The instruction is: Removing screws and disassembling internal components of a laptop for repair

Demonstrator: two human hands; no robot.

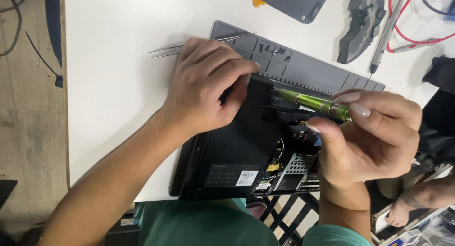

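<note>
A black laptop (237,146) lies upside down on a grey work mat (303,66), with part of its base open and a metal drive cage (296,170) and cables showing. My left hand (208,85) presses down on the laptop's upper corner. My right hand (374,132) holds a green screwdriver (313,103) by its rear end, its tip touching the laptop near the hinge edge.
Metal tweezers (175,49) lie on the white table (118,85) beside the mat. A grey device (294,2), a dark curved part (362,23), and a probe with red and blue wires (393,28) sit at the far side. Another person's foot (403,213) shows at lower right.
</note>
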